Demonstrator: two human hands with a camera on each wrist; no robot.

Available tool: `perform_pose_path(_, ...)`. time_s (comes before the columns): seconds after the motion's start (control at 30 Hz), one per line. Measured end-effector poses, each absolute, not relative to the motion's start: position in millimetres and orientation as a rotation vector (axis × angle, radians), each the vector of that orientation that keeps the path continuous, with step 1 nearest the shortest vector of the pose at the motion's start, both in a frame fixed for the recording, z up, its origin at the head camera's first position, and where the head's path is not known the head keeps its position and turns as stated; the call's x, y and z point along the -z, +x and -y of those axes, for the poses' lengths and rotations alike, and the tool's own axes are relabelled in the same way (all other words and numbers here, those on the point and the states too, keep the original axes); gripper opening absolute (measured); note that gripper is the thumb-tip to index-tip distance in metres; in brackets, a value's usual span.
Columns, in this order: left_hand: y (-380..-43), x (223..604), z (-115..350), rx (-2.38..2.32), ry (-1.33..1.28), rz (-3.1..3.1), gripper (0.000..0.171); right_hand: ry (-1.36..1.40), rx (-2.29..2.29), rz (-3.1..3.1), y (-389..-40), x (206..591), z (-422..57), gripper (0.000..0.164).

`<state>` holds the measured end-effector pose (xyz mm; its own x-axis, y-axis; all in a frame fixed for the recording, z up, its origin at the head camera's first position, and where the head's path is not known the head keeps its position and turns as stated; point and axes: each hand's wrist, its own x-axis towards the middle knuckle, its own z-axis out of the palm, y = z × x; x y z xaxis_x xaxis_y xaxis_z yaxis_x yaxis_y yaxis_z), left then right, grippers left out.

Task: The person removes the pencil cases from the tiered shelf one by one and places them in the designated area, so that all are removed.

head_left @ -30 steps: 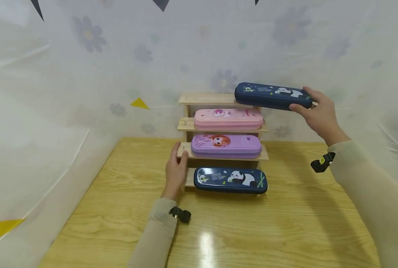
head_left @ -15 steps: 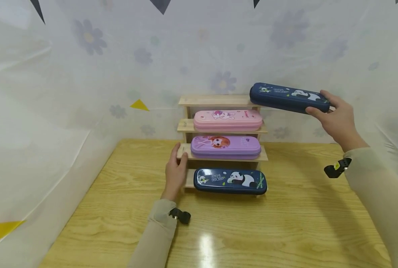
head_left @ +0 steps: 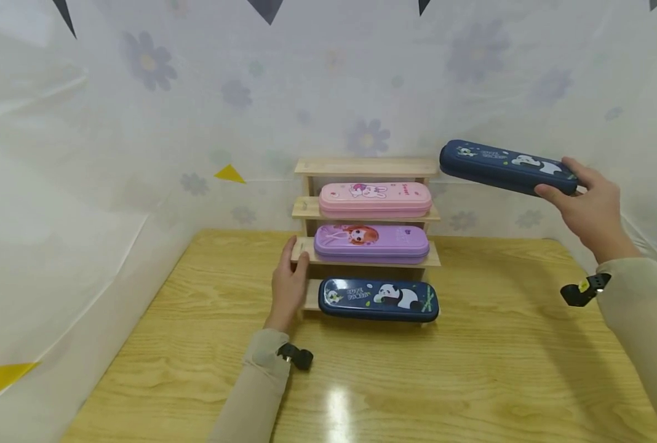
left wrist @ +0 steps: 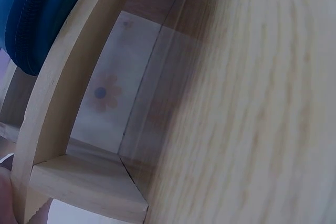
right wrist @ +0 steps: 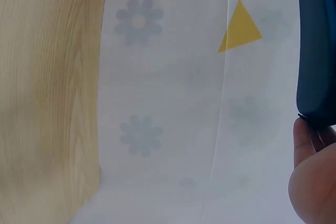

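Observation:
My right hand (head_left: 597, 212) pinches the right end of a navy panda pencil case (head_left: 500, 165), up in the air right of the wooden stepped rack (head_left: 362, 166). In the right wrist view, thumb and fingers grip the end of that case (right wrist: 316, 51). My left hand (head_left: 287, 286) holds the rack's left side, thumb and forefinger about the end of a shelf. A second navy panda pencil case (head_left: 381, 299) lies on the lowest step. Above it lie a purple pencil case (head_left: 371, 244) with a girl's picture and a pink rabbit pencil case (head_left: 375, 200). Nothing lies on the top step.
The rack stands toward the back of a wood-grain table (head_left: 472, 369). Pale flowered cloth (head_left: 234, 49) hangs behind and at the sides. A yellow triangle (head_left: 230, 174) shows on the back cloth.
My right hand has carried the navy panda pencil case rightward, from over the top step to beyond the rack's right side. The left hand keeps its place at the rack.

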<state>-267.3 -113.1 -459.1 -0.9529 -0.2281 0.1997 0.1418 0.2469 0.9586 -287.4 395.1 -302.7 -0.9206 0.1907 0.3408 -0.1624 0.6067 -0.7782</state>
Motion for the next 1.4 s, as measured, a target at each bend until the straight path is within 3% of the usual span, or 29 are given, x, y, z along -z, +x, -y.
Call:
perform_pose_path(0.73, -267.3, 459.1, 116.9, 1.615, 0.047, 2.307, 0.055, -0.092, -1.180, 2.465, -273.4, 341.9, -425.2, 0.072)
perform_pose_path(1.4, -266.0, 459.4, 115.0, 1.669, 0.054, 2.274, 0.053, -0.049, -1.168, 2.586, -280.7, 397.9, -423.6, 0.084)
